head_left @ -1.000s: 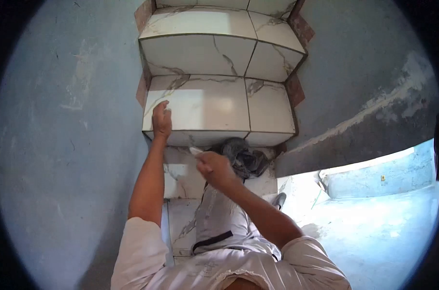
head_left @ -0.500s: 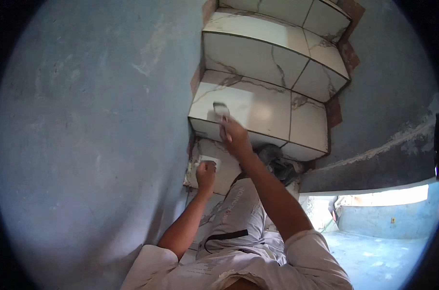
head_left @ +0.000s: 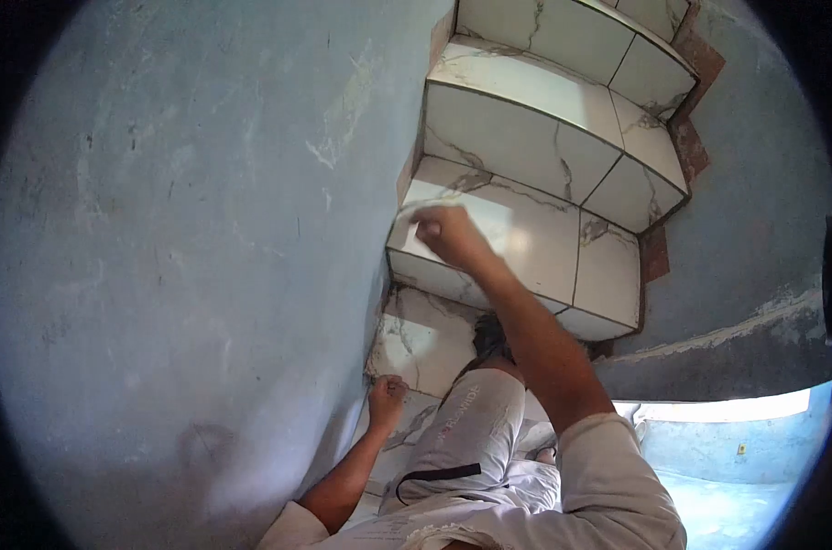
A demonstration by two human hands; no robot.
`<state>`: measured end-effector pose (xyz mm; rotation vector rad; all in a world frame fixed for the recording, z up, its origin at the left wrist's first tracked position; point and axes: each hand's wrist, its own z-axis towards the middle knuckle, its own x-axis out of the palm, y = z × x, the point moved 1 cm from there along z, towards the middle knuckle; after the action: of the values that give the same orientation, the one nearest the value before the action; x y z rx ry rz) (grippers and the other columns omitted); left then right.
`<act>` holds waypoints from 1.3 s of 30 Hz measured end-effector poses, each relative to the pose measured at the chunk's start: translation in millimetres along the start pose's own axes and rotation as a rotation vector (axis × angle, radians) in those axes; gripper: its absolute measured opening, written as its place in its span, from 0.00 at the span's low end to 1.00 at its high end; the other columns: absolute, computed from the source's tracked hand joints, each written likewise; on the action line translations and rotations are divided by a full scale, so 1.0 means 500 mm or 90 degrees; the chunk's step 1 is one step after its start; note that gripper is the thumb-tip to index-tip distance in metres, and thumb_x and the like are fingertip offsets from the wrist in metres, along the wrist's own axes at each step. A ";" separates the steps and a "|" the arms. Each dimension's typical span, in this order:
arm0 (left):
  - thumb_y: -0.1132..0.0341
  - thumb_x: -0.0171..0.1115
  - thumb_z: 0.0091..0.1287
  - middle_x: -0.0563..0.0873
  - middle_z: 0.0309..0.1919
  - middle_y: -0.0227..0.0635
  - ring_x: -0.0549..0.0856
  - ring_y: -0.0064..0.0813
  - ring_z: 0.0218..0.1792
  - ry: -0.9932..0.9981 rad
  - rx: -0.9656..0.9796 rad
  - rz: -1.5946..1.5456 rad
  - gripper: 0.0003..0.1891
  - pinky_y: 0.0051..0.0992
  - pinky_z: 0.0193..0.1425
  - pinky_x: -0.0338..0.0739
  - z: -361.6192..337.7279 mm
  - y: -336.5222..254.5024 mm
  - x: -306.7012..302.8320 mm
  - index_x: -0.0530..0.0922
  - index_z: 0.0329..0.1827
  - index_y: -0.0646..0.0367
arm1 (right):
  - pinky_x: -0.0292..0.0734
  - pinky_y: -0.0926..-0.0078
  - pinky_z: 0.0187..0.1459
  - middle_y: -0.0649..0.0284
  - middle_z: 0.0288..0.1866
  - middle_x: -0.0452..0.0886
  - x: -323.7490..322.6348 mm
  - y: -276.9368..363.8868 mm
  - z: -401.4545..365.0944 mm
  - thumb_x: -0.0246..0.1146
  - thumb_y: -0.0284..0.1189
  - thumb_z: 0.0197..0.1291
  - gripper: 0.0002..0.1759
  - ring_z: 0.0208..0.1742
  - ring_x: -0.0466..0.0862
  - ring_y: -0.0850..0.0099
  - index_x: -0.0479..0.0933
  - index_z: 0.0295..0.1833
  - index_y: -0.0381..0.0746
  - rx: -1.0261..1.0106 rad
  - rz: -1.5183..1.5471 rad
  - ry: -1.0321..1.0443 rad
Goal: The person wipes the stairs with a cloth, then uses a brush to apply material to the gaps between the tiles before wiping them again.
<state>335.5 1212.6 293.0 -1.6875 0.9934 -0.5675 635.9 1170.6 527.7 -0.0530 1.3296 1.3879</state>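
Observation:
My right hand [head_left: 448,234] reaches over the left end of a white marble-look stair tread [head_left: 549,243], close to the blue wall. Its fingers are closed on a small thin tool [head_left: 410,212], blurred, whose tip lies at the tread's left corner. Lower down, my left hand [head_left: 387,399] is a closed fist resting on the lower tiled step [head_left: 421,339] beside the wall; nothing shows in it. My knee in grey shorts [head_left: 471,412] is on that lower step.
Tiled steps [head_left: 526,119] climb up and to the right between a rough blue wall [head_left: 205,229] on the left and another wall [head_left: 755,183] on the right. A dark cloth [head_left: 487,337] lies partly hidden behind my right arm. A bright floor area [head_left: 737,458] opens at lower right.
The view has swung left. My right hand moved with the tool from near the cloth up onto the tread's left corner. My left hand dropped from the tread to the lower step.

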 end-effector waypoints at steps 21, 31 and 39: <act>0.73 0.60 0.60 0.82 0.33 0.44 0.81 0.43 0.37 -0.109 0.360 0.213 0.09 0.38 0.44 0.76 0.075 -0.235 0.107 0.77 0.42 0.64 | 0.76 0.62 0.37 0.45 0.34 0.81 -0.045 -0.126 0.124 0.59 0.25 0.56 0.08 0.34 0.81 0.48 0.81 0.39 0.35 0.061 0.018 -0.200; 0.67 0.63 0.56 0.78 0.44 0.49 0.76 0.50 0.50 -0.208 0.719 0.352 0.16 0.44 0.57 0.70 0.338 -0.432 0.263 0.75 0.44 0.66 | 0.77 0.75 0.29 0.59 0.28 0.84 -0.141 -0.078 0.188 0.60 0.30 0.63 0.13 0.24 0.82 0.73 0.79 0.38 0.28 0.104 0.122 -0.090; 0.63 0.66 0.54 0.74 0.51 0.50 0.73 0.49 0.55 -0.252 0.608 0.531 0.21 0.44 0.60 0.68 0.359 -0.455 0.312 0.73 0.47 0.66 | 0.81 0.79 0.33 0.55 0.30 0.84 -0.360 -0.061 0.395 0.56 0.32 0.66 0.15 0.29 0.85 0.75 0.80 0.44 0.29 0.020 0.051 -0.272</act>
<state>635.0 1204.2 429.6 -0.4270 0.8262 -0.0795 842.1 1181.8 700.2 0.3046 1.0031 1.3522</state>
